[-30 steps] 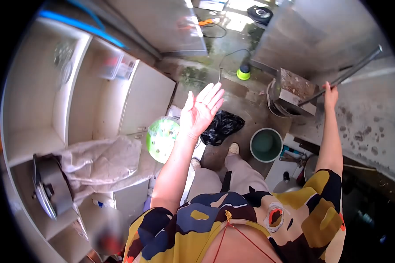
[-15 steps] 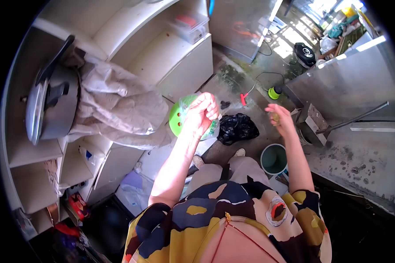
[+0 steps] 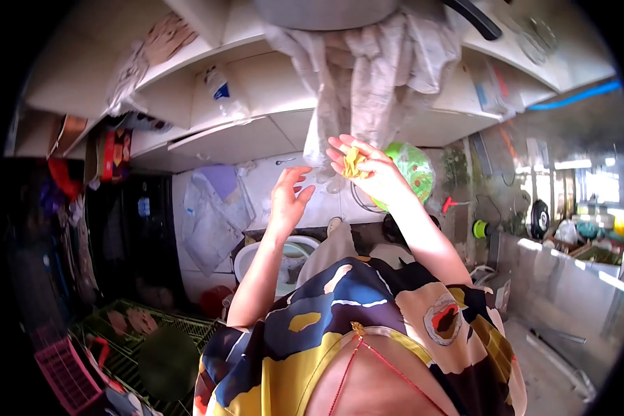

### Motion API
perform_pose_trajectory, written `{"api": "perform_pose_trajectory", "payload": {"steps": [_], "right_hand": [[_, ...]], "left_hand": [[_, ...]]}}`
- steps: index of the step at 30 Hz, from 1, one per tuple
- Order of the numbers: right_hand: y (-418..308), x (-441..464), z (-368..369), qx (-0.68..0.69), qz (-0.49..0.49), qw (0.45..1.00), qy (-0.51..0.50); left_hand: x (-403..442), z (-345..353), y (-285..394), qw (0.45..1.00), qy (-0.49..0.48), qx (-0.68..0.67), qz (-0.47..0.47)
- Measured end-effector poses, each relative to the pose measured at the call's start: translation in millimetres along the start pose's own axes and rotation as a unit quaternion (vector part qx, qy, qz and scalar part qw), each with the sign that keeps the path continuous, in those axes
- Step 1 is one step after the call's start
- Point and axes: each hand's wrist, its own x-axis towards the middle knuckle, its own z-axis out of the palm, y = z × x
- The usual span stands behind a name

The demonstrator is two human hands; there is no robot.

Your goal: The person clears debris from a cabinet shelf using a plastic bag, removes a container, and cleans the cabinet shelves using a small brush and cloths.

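Note:
My right hand (image 3: 378,182) has its fingers stretched out and its palm turned up. A crumpled yellow piece (image 3: 353,163), like a wad of paper or cloth, is held in it against the fingers. To its left, my left hand (image 3: 289,200) is raised with fingers apart and slightly curled, nothing in it. Behind my right wrist is a bright green round object (image 3: 412,173) with holes, partly hidden by the arm. A pale grey cloth (image 3: 374,83) hangs from the shelf just beyond both hands.
Above the cloth stands a large grey pot (image 3: 326,12) with a black handle. A plastic bottle (image 3: 220,89) lies in a shelf compartment. Below my left arm is a pale tub (image 3: 247,258). Green crates (image 3: 194,326) stand lower left; a metal panel (image 3: 555,277) is at right.
My view has turned left, toward the shelf. My left hand was a closed fist and now has its fingers apart. My right hand has opened outward, showing the yellow piece.

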Motion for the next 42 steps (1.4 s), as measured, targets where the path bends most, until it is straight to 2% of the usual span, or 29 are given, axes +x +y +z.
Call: {"api": "perform_pose_trajectory", "payload": {"steps": [4, 6, 8, 12, 14, 16, 17, 19, 22, 26, 29, 31, 32, 34, 36, 38, 40, 42], "right_hand": [[40, 40, 20, -0.059, 0.062, 0.995, -0.056], [56, 49, 28, -0.087, 0.096, 0.987, -0.092], [73, 52, 36, -0.069, 0.118, 0.989, -0.061], [94, 44, 59, -0.064, 0.202, 0.971, -0.113], [103, 48, 46, -0.075, 0.256, 0.957, -0.114], [112, 53, 56, -0.169, 0.253, 0.945, -0.122], [116, 56, 60, -0.171, 0.258, 0.942, -0.128], [121, 68, 72, -0.297, 0.268, 0.910, -0.111], [140, 103, 76, -0.362, 0.211, 0.893, -0.161], [173, 157, 114, -0.412, 0.165, 0.879, -0.171], [204, 205, 174, -0.444, 0.145, 0.867, -0.176], [219, 224, 191, -0.444, 0.114, 0.865, -0.205], [224, 233, 195, -0.475, 0.097, 0.846, -0.223], [232, 242, 218, -0.472, 0.056, 0.841, -0.258], [231, 252, 241, -0.478, 0.055, 0.838, -0.255], [234, 272, 256, -0.457, 0.003, 0.840, -0.293], [242, 296, 267, -0.470, -0.026, 0.821, -0.324], [252, 322, 274, -0.503, -0.091, 0.776, -0.371]], "left_hand": [[-19, -14, 5, 0.987, 0.135, -0.085, 0.024], [-30, -20, 23, 0.977, 0.197, -0.063, 0.044], [-36, -20, 27, 0.970, 0.216, -0.097, 0.050], [-49, -22, 15, 0.960, 0.272, -0.061, 0.027], [-56, -28, -3, 0.948, 0.316, -0.025, 0.033], [-64, -35, -12, 0.899, 0.363, -0.246, -0.019], [-70, -42, -19, 0.898, 0.382, -0.214, -0.038], [-77, -56, -28, 0.883, 0.417, -0.205, -0.065], [-69, -81, -40, 0.856, 0.447, -0.251, -0.072], [-56, -131, -57, 0.836, 0.455, -0.308, -0.009], [-48, -199, -63, 0.830, 0.476, -0.286, 0.037], [-44, -226, -56, 0.832, 0.476, -0.282, 0.038], [-38, -235, -62, 0.836, 0.490, -0.241, 0.052], [-38, -257, -59, 0.870, 0.473, -0.137, -0.014], [-31, -277, -70, 0.867, 0.470, -0.165, -0.013], [-27, -299, -70, 0.843, 0.439, -0.310, 0.008], [-18, -323, -71, 0.841, 0.443, -0.307, 0.028], [-11, -352, -70, 0.789, 0.476, -0.381, 0.068]]}}
